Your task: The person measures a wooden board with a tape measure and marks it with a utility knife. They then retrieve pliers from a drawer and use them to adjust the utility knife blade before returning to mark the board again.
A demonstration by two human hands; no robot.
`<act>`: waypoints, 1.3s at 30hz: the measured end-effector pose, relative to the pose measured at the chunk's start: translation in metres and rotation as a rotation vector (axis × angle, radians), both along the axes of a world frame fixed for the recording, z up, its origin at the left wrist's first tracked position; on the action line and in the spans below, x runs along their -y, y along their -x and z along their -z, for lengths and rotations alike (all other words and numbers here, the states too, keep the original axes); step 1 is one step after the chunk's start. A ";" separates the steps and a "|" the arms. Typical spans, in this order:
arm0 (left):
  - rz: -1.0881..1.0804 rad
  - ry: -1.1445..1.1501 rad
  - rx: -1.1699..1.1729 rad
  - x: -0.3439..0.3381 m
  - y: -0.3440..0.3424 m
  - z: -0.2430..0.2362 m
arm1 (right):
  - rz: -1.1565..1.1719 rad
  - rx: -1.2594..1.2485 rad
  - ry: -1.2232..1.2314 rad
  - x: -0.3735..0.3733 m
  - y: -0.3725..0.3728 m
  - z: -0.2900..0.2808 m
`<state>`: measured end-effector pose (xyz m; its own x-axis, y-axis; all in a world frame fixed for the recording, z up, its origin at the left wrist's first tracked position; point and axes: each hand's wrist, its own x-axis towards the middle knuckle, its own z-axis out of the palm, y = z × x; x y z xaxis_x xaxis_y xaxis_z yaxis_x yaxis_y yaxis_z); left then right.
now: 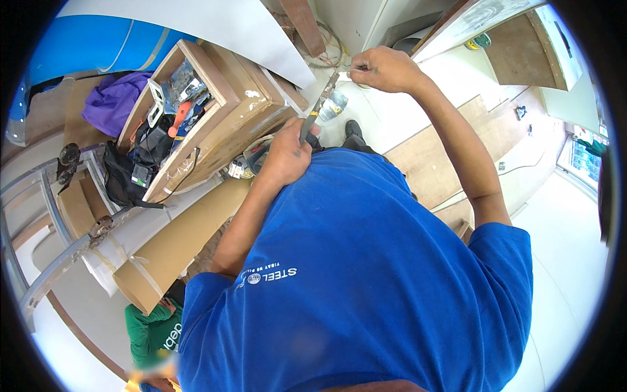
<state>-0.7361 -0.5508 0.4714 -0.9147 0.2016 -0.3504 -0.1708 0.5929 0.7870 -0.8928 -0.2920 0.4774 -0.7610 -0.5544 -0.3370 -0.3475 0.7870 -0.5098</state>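
Observation:
My left hand (289, 155) is closed around the lower end of a long, narrow dark tool (316, 112) with a yellow band. The tool slants up and away from my body; I cannot make out its exact kind. Near its far tip, my right hand (386, 69) is closed in a pinch with the fingers bent. A small whitish piece (345, 77) shows at those fingertips, close to or touching the tool's tip. Below the tool, a clear plastic pack with grey contents (334, 104) is visible.
At left, a wooden box (215, 98) holds tools and a black pouch. Nearby are purple cloth (114, 104), a metal ladder (55, 215) and a brown cardboard roll (176, 242). A person in green (153, 333) is at lower left. Wooden boards (450, 147) lie right.

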 end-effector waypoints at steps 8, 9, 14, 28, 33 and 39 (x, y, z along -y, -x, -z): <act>-0.004 0.064 -0.049 -0.004 0.001 0.002 | 0.010 -0.009 -0.061 0.006 0.003 0.004; 0.001 0.069 -0.049 -0.005 0.001 0.002 | 0.012 -0.017 -0.070 0.007 0.004 0.005; -0.003 0.073 -0.059 -0.004 0.003 0.006 | 0.023 -0.040 -0.087 0.010 0.005 0.011; -0.038 0.095 -0.028 -0.006 0.006 0.017 | -0.024 -0.067 -0.059 0.012 0.014 0.015; -0.052 0.141 0.004 -0.009 0.008 0.024 | -0.026 -0.015 -0.146 0.017 0.021 0.016; -0.059 0.162 -0.082 -0.015 0.015 0.027 | 0.002 -0.012 -0.203 0.022 0.027 0.015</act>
